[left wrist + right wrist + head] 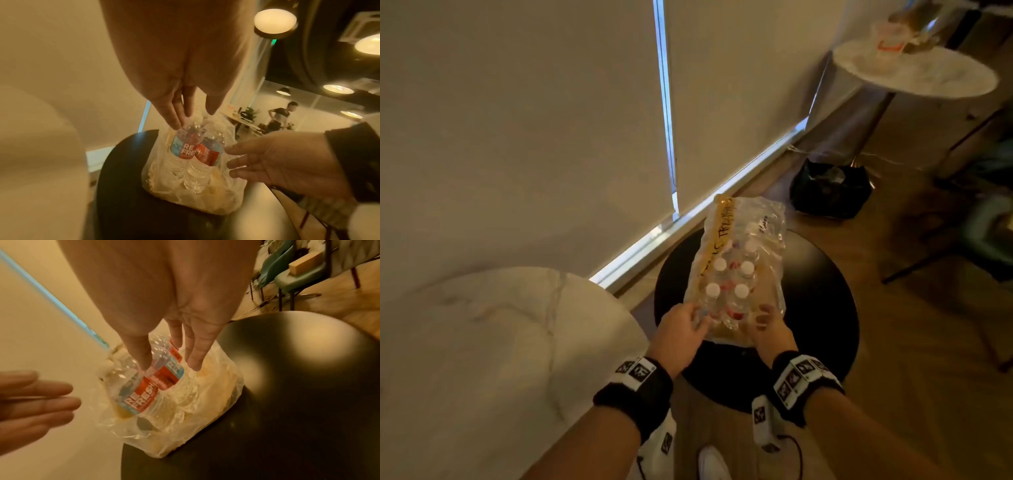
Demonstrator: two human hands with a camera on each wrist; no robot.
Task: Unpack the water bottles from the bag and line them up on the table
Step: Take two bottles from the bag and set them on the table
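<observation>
A clear plastic bag (753, 219) with a yellow strip holds several water bottles (713, 290) with white caps and red-and-blue labels (183, 149). It lies on a round black table (822, 291). My left hand (683, 323) touches the bag's near left corner, and its straight fingertips (174, 120) rest on a bottle's shoulder. At the near right corner is my right hand (767, 320). Its fingers (195, 356) are spread over the bottles, and the thumb presses one through the plastic. Neither hand grips anything. A white marble table (482, 342) stands on the left.
A black bag (828, 192) sits on the wood floor beyond the black table. A second marble table (928, 75) at the back right carries a small plastic bag. Chairs (989, 222) stand on the right, and window blinds run along the left. A person (281, 113) stands far off.
</observation>
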